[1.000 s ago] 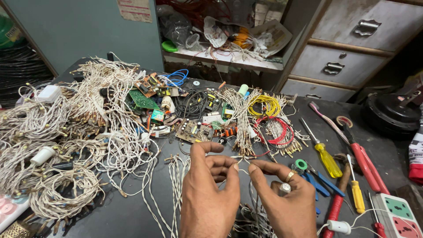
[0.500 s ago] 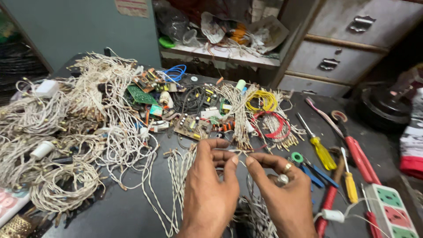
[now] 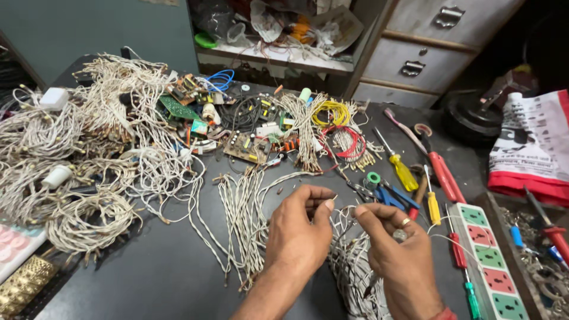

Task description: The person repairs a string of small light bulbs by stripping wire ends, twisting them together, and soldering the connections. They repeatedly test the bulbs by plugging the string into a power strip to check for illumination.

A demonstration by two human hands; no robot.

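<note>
Far left on the dark counter [image 3: 148, 266]: big heaps of white string lights [image 3: 89, 148], piled loose, out of the way. Further right, small green circuit boards [image 3: 178, 108] and coils of yellow wire [image 3: 332, 111] and red wire [image 3: 352, 142], kept far back but within reach. Near the middle, left hand [image 3: 299, 228] pinching a thin white wire [image 3: 341, 207] tight between thumb and fingertips, holding it steady. Just right of it, right hand [image 3: 394, 240], fingers closed on the same wire, a small bulb tucked under them. More white strands [image 3: 349, 266] hanging below both hands. Right again, screwdrivers [image 3: 403, 172] laid side by side, handy, beside a white power strip [image 3: 489, 255].
</note>
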